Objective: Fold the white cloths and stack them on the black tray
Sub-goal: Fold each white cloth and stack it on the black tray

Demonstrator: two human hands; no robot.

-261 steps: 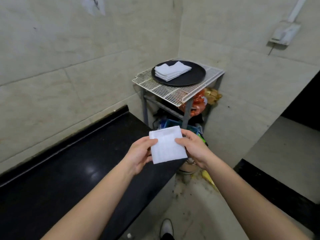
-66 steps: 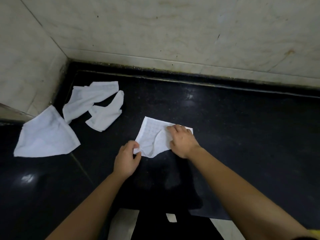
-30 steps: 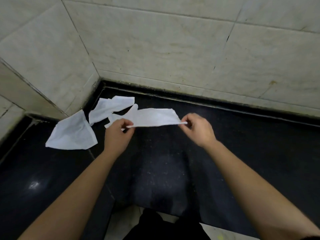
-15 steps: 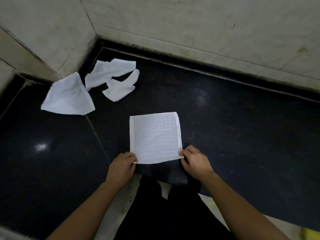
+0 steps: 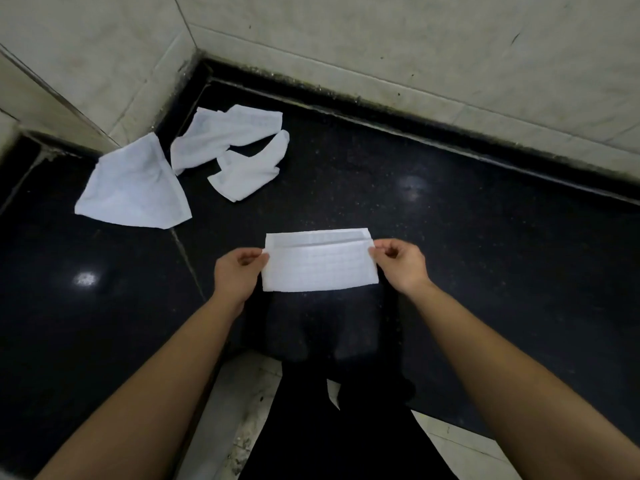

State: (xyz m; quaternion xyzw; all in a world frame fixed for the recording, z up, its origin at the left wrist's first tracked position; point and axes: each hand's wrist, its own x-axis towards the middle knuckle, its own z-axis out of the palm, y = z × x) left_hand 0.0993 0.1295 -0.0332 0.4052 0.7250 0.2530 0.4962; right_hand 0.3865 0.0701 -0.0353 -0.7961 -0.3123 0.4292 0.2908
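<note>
A white cloth [image 5: 318, 263] lies on the black counter [image 5: 485, 237], its near half turned over towards the far edge, which still shows as a narrow strip. My left hand [image 5: 239, 271] pinches the left corner of the folded flap. My right hand [image 5: 398, 261] pinches its right corner. Three crumpled white cloths lie at the back left: one [image 5: 133, 188] nearest the corner wall, a second [image 5: 225, 136] behind it, a third [image 5: 249, 171] to its right. The black tray is out of view.
Tiled walls [image 5: 381, 46] close the counter at the back and left. The counter's front edge [image 5: 242, 351] runs just below my hands, with light floor tiles [image 5: 242, 410] and my dark trousers [image 5: 329, 427] beneath.
Half a second ago the cloth lay flat and square with my hands on its near corners. Both hands have since carried the near edge away from me, folding the cloth over.
</note>
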